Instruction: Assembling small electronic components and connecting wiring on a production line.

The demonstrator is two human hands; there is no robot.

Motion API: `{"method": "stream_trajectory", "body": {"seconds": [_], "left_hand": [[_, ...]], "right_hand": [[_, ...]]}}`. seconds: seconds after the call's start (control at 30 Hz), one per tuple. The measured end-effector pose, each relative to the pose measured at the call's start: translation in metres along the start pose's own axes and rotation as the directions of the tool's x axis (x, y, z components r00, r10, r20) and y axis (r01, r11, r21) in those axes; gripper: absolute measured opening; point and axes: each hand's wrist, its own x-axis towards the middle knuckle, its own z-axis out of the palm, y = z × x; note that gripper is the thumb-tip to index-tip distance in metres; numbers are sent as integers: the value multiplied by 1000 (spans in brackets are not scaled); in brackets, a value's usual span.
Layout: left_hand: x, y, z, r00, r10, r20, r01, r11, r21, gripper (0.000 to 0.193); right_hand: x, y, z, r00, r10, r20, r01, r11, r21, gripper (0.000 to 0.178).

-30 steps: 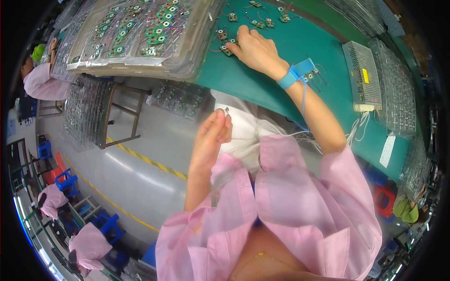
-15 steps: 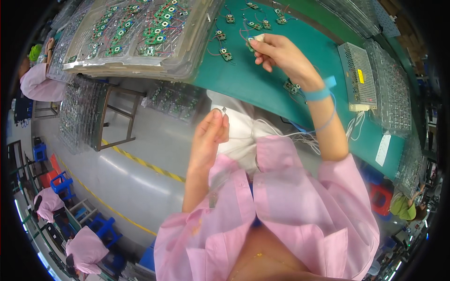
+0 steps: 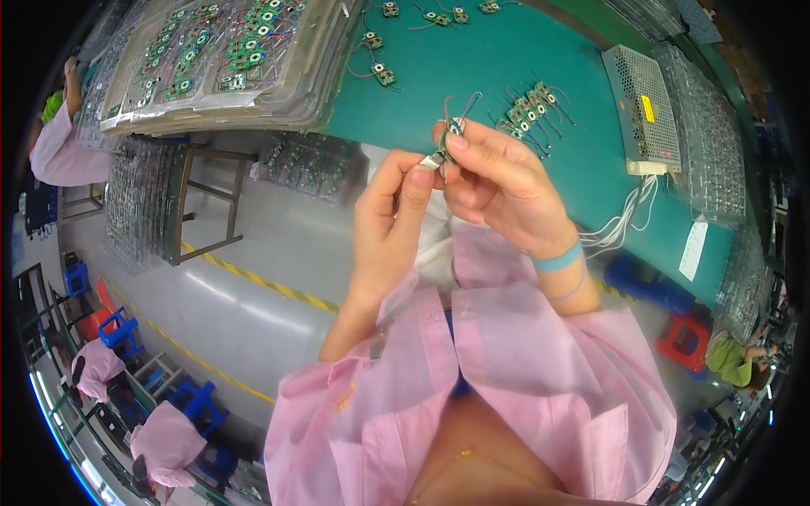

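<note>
Both hands meet just off the front edge of the green table. My right hand (image 3: 504, 179) pinches a small green circuit board (image 3: 454, 129) with thin red and blue wires sticking up from it. Between the thumb and finger of my left hand (image 3: 391, 207) is a small flat silvery metal piece (image 3: 432, 160), its far end against the lower part of the board. The fingers hide most of where the two meet. On the table beyond my right hand lies a row of similar circuit boards (image 3: 530, 112), and more single wired boards (image 3: 382, 73) lie farther left.
Stacked clear trays (image 3: 215, 110) with green boards stand at the left on the green table (image 3: 413, 88). A perforated metal power supply box (image 3: 639, 110) with white cables sits at the right, beside more clear trays (image 3: 696, 143). Co-workers in pink (image 3: 72, 160) are at the far left.
My right hand has come back from the far side of the table with the board, bringing it against the metal piece in my left hand. The row of boards is now uncovered.
</note>
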Motion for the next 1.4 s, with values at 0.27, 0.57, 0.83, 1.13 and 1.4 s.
{"method": "stream_trajectory", "body": {"seconds": [0.27, 0.57, 0.83, 1.13, 1.4], "left_hand": [[-3, 5, 4, 1000, -19, 17, 18, 999, 36, 15], [-7, 2, 4, 1000, 19, 7, -19, 996, 92, 15], [-6, 1, -1, 997, 81, 8, -78, 930, 358, 12], [3, 5, -2, 996, 83, 13, -83, 964, 252, 12], [3, 4, -18, 984, -126, 123, 141, 982, -123, 22]], "right_hand": [[-5, -2, 0, 998, 4, 66, -6, 1000, 30, 13], [-8, -1, -3, 998, 40, 55, -46, 993, 112, 14], [-5, 9, -7, 999, -32, 40, 37, 992, -119, 17], [-2, 10, -1, 993, -74, 91, 86, 988, -131, 23], [8, -2, -14, 707, -679, 199, 535, 329, -778, 31]]}}
